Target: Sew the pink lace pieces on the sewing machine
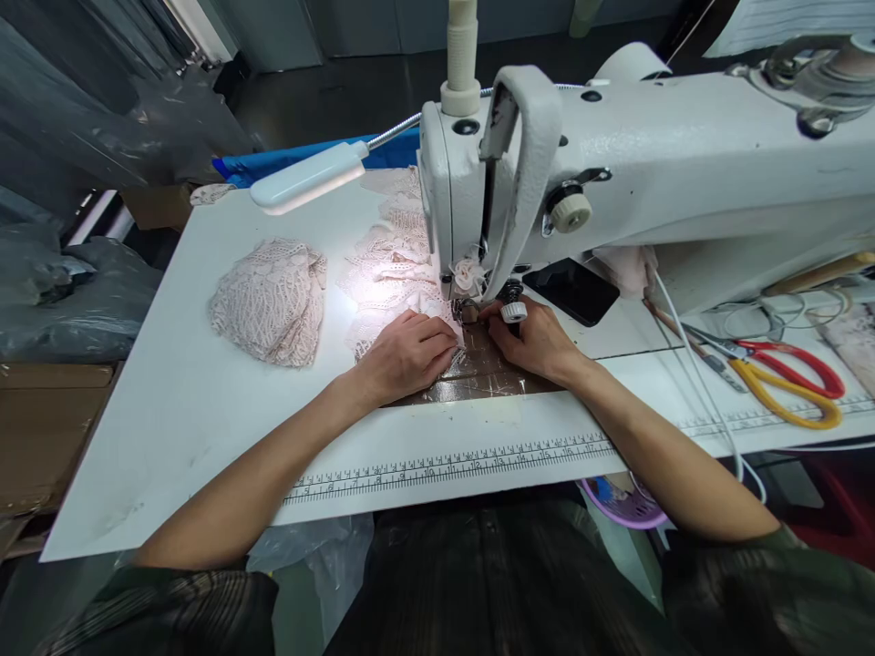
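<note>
Pale pink lace fabric (pixel 393 264) lies in loose folds to the left of the sewing machine (pixel 629 155), its near end at the presser foot (pixel 468 312). My left hand (pixel 412 351) rests on that near end, fingers curled and pressed together on the lace edge. On the other side of the presser foot is my right hand (pixel 530 339). Its thumb and index finger are bent close together beside the needle area, partly behind a white knob (pixel 514 312); whatever they pinch is hidden.
A bundle of lace (pixel 270 302) sits on the white table (pixel 170 410). A lamp (pixel 307 178) lights the work. Behind my right hand lies a black phone (pixel 572 290). Scissors (pixel 786 378) and a cable (pixel 697 383) are at the right, a printed ruler (pixel 451 466) along the front.
</note>
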Action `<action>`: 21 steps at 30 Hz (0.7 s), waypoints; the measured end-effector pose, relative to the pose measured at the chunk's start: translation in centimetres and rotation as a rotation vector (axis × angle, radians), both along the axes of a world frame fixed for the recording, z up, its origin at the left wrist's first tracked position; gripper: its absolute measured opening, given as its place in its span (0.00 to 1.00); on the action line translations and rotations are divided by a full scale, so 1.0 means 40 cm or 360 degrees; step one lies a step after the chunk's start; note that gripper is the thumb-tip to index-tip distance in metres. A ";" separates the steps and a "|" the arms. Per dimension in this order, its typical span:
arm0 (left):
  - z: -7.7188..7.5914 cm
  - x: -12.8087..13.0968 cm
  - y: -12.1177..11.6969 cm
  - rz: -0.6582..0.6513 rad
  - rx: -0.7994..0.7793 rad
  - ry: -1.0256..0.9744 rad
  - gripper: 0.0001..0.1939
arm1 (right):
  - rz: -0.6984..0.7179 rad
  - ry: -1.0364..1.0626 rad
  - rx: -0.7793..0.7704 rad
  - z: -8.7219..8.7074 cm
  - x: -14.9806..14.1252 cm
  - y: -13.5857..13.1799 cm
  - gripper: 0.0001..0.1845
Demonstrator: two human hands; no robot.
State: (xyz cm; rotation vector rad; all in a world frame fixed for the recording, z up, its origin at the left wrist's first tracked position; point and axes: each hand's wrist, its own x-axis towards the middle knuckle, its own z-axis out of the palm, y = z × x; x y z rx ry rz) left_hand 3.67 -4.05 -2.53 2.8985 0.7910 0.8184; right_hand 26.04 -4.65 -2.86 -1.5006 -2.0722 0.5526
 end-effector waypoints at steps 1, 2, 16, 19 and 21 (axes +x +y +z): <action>0.001 0.000 0.000 0.0017 -0.0013 -0.0059 0.08 | 0.0001 0.0003 -0.0007 0.002 0.000 -0.001 0.11; 0.003 -0.001 -0.001 0.0041 -0.0030 -0.0128 0.07 | -0.0002 0.0002 -0.0011 0.003 0.000 -0.001 0.11; -0.011 -0.012 0.010 -0.0039 0.0004 -0.0046 0.05 | 0.0318 -0.0386 0.0145 0.004 0.005 -0.028 0.21; -0.014 -0.011 0.011 -0.0084 0.0067 -0.0024 0.04 | 0.0366 -0.0552 0.0193 0.003 0.002 -0.030 0.21; -0.013 -0.009 0.009 -0.0097 0.0110 0.0003 0.04 | 0.0366 -0.0579 0.0203 0.001 0.000 -0.030 0.21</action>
